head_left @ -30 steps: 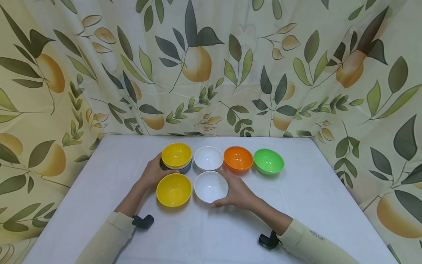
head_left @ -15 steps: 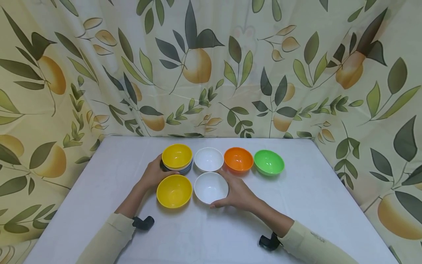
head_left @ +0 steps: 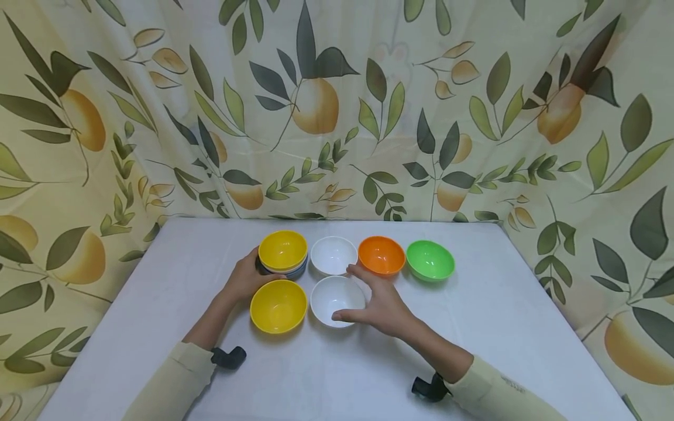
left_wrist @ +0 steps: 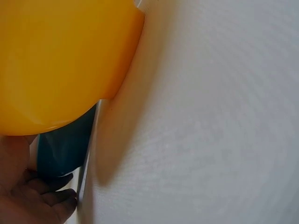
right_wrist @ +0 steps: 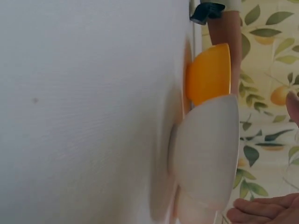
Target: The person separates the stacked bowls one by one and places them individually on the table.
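Note:
My left hand point(head_left: 247, 276) curls round the left side of a bowl stack, with a yellow bowl point(head_left: 282, 249) on top and a blue bowl point(head_left: 297, 272) at the bottom; a pale rim shows between. In the left wrist view the fingers lie beside the blue bowl point(left_wrist: 65, 147), partly behind a yellow bowl point(left_wrist: 60, 65). That front yellow bowl point(head_left: 278, 307) stands just before the stack. To its right is a white bowl point(head_left: 329, 301). Over that bowl's right side my right hand point(head_left: 384, 307) is spread, thumb and fingers apart, holding nothing; the right wrist view shows it clear of the white bowl point(right_wrist: 205, 149).
In the back row stand another white bowl point(head_left: 333, 255), an orange bowl point(head_left: 381, 255) and a green bowl point(head_left: 430, 260), close together. All rest on a white-covered table point(head_left: 500, 316). A leaf-and-fruit patterned curtain point(head_left: 337, 164) hangs behind.
My right hand has let go of the front white bowl, its thumb and fingers lifting off the rim. The left hand has stayed at the stack.

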The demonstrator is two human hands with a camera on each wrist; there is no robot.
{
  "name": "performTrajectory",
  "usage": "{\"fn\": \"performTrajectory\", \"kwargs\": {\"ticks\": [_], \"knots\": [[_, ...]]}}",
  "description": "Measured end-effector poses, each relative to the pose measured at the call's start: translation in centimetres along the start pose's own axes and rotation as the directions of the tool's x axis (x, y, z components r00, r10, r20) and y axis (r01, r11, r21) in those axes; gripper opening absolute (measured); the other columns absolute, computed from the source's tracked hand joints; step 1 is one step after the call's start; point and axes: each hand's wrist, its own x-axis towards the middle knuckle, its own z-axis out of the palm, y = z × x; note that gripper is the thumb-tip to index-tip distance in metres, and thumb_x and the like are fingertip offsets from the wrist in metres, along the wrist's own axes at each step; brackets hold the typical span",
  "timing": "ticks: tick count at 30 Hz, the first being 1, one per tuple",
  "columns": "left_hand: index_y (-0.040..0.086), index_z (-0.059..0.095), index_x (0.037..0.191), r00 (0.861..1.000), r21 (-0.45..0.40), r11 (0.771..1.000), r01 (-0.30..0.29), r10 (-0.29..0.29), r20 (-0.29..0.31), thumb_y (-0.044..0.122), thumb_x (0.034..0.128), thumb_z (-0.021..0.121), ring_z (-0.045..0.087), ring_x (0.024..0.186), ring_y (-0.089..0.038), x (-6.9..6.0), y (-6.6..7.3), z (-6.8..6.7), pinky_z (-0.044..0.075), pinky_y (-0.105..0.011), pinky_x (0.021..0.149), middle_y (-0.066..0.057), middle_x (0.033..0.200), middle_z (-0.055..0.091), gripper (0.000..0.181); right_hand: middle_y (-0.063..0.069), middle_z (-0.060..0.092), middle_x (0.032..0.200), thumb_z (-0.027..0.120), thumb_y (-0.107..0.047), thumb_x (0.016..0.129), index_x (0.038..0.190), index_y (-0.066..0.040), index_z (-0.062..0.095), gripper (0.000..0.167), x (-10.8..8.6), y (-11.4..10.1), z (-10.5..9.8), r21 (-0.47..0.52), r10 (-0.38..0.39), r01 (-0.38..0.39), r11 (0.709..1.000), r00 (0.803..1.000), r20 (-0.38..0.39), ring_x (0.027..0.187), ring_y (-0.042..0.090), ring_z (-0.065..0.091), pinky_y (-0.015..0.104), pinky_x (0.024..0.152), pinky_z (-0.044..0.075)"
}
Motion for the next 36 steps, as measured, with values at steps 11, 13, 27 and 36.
{"fn": "performTrajectory", "kwargs": {"ticks": [11, 13, 27, 36], "knots": [[-0.001, 0.028, 0.163, 1.000, 0.010, 1.000, 0.000, 0.000, 0.002, 0.046, 0.0831, 0.090, 0.037, 0.150, -0.043, 0.0, -0.4, 0.1, 0.027, -0.060, 0.123, -0.025, 0.162, 0.040, 0.112, 0.004, 0.052, 0.158, 0.092, -0.049, 0.078, 0.158, -0.013, 0.048, 0.098, 3.1, -2.5, 1.7, 0.027, 0.011, -0.011, 1.000, 1.000, 0.004, 0.146, 0.030, 0.046, 0.061, 0.113, 0.044], [-0.001, 0.028, 0.163, 1.000, 0.012, 1.000, -0.008, 0.008, 0.002, 0.046, 0.0836, 0.089, 0.037, 0.149, -0.043, 0.0, -0.5, 0.1, 0.027, -0.061, 0.123, -0.025, 0.162, 0.041, 0.111, 0.003, 0.049, 0.160, 0.089, -0.054, 0.079, 0.160, -0.015, 0.045, 0.100, 4.1, -3.0, 1.9, -0.003, 0.019, -0.019, 1.000, 0.999, 0.030, 0.146, 0.030, 0.045, 0.062, 0.112, 0.045], [0.000, 0.030, 0.163, 0.999, 0.028, 0.999, -0.037, 0.037, -0.004, 0.045, 0.0845, 0.089, 0.040, 0.148, -0.042, 0.0, -0.3, 0.0, 0.028, -0.061, 0.123, -0.024, 0.160, 0.043, 0.108, 0.016, 0.041, 0.164, 0.084, -0.064, 0.079, 0.164, -0.004, 0.031, 0.117, 10.7, -5.3, 3.9, -0.160, 0.075, -0.054, 0.986, 0.990, 0.123, 0.147, 0.034, 0.045, 0.054, 0.115, 0.044], [-0.002, 0.027, 0.163, 1.000, 0.040, 0.999, -0.024, 0.024, 0.014, 0.036, 0.0913, 0.083, 0.036, 0.149, -0.044, 0.0, -0.1, -0.1, 0.027, -0.061, 0.123, -0.026, 0.161, 0.040, 0.099, 0.012, 0.059, 0.143, 0.086, -0.062, 0.077, 0.158, -0.003, 0.039, 0.111, 12.7, -4.7, 5.6, -0.198, 0.089, -0.050, 0.979, 0.977, 0.192, 0.117, 0.025, 0.061, 0.045, 0.104, 0.054]]}}
